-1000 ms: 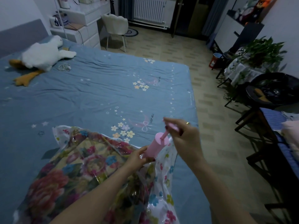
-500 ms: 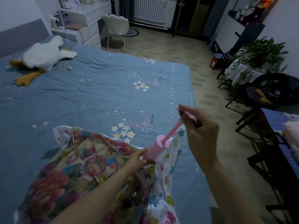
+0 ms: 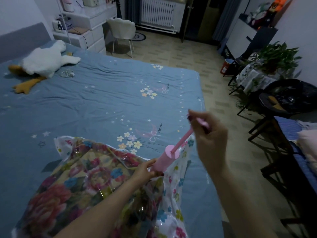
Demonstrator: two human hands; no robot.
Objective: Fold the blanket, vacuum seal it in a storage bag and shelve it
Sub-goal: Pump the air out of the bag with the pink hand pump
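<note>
A folded floral blanket (image 3: 72, 182) lies inside a clear storage bag (image 3: 173, 189) printed with small flowers, at the near edge of the blue bed (image 3: 103, 100). A pink hand pump (image 3: 164, 160) stands tilted on the bag. My left hand (image 3: 145, 170) grips the pump's barrel at its base. My right hand (image 3: 207, 133) is closed on the pump's handle, with the thin pink rod (image 3: 182, 139) drawn well out of the barrel. The bag's valve is hidden under the pump.
A white plush goose (image 3: 44, 62) lies near the headboard. White drawers (image 3: 89, 31) and a chair (image 3: 122, 31) stand beyond the bed. On the right are a potted plant (image 3: 276, 57), a black basin (image 3: 289, 98) and dark stools on the tiled floor (image 3: 188, 55).
My right hand has pulled the pump handle up and to the right, drawing the rod out of the barrel. The left hand and the bag have stayed put.
</note>
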